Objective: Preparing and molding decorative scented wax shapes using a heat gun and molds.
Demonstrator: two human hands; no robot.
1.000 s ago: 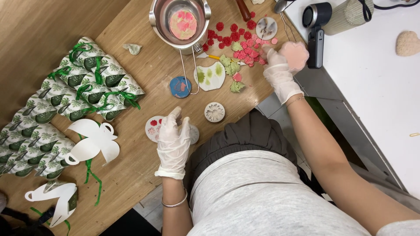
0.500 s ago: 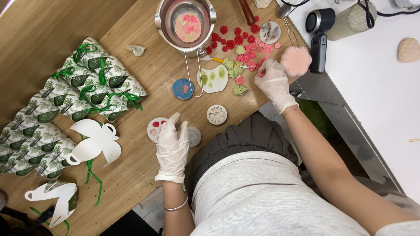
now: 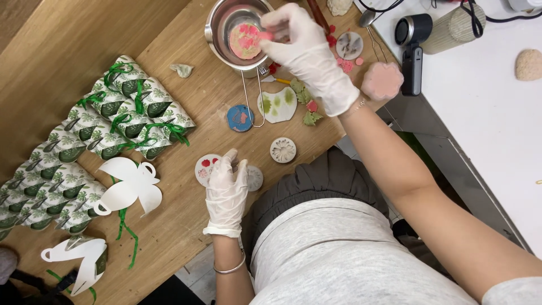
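Observation:
My right hand, in a white glove, reaches over a metal pot and pinches a small pink-red piece above the pink and yellow mass inside. My gloved left hand lies flat near the table's front edge. Its fingertips rest between a round white mould with red bits and a second round mould. It grips nothing.
A blue mould, a white mould with green leaves and a flower mould lie mid-table. Leaf-print packs with green ribbons and white cut-outs fill the left. A pink flower-shaped block and black device sit right.
My right hand has moved left from the scattered red pieces to above the pot, carrying a small piece. My left hand has stayed on the round moulds.

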